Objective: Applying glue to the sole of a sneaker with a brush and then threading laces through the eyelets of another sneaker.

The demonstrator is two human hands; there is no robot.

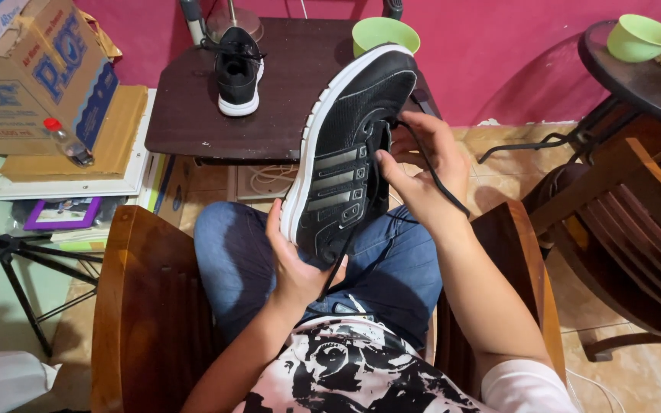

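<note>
A seated person, seen from above, holds a black sneaker (350, 153) with a white sole and grey side stripes up over their lap, toe pointing away and sole turned to the left. The left hand (292, 264) cups the heel end from below, its fingers (273, 229) pressed together along the white sole edge. The right hand (422, 172) works at the tongue side, its fingers (392, 168) pinching a black shoelace (437, 180) that trails down over the wrist.

The step in hand appears to be lacing: the lace is being worked at the eyelets in the upper part of the shoe. The next move would likely call for a steady grip on the heel while the lace end is guided through a small hole. The exact eyelet is hidden behind the hand.

Just ahead stands a dark wooden worktop (193, 122) carrying the matching second sneaker (239, 73), upright with its heel towards the viewer, and a green bowl (384, 34) at the far edge. Another green bowl (640, 37) sits on a round side table (644, 84) to the right. Cardboard boxes (36, 73) are stacked to the left, with a small bottle (66, 141) lying beside them. Wooden chair arms (135, 306) flank the person's knees on both sides, leaving little elbow room; nothing else blocks the hands.
</note>
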